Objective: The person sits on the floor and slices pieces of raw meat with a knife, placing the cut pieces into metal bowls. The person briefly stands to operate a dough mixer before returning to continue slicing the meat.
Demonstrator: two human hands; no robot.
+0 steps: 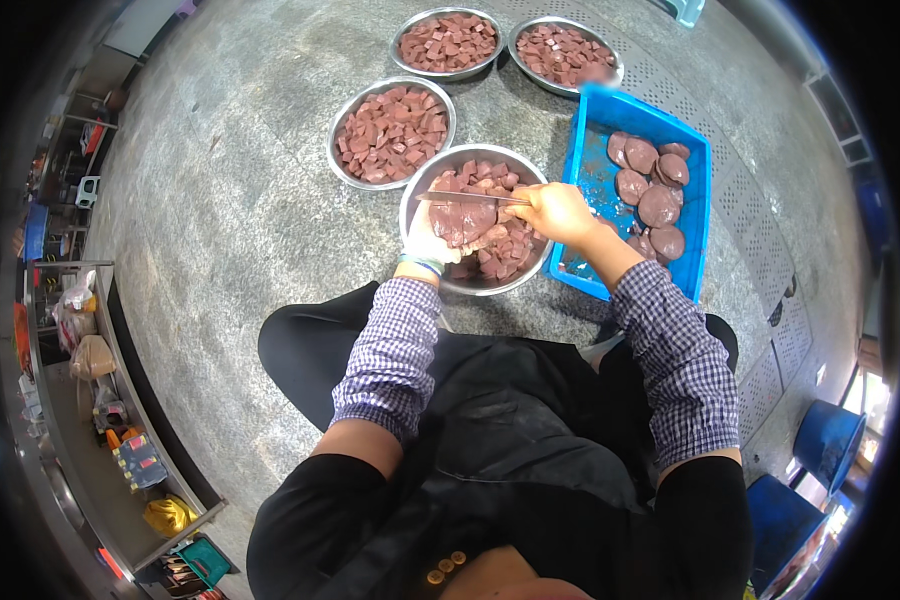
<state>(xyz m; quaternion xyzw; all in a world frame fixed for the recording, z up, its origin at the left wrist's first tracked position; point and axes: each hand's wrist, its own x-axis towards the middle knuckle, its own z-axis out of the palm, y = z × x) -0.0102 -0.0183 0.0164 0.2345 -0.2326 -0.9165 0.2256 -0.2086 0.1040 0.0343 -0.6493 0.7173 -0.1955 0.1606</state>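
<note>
My left hand point(429, 238), in a pale thin glove, holds up a rounded red-brown slab point(462, 223), which looks like blood curd. In my right hand point(561, 213) is the handle of a knife point(457, 197). Its narrow blade lies across the upper part of the slab, pointing left. Both hands are over a round metal bowl point(487, 289) that contains cut chunks point(511, 253) of the same material. Beside the bowl, on the right, a blue plastic crate point(699, 217) holds several whole rounded pieces point(658, 206). My right forearm passes over the crate's near left corner.
Three more metal bowls of cubed pieces point(394, 136) point(448, 43) point(562, 54) stand on the grey floor point(232, 187) beyond. Perforated drain covers point(750, 217) run along the right. A metal shelf point(82, 420) is at left; blue buckets point(829, 442) stand lower right.
</note>
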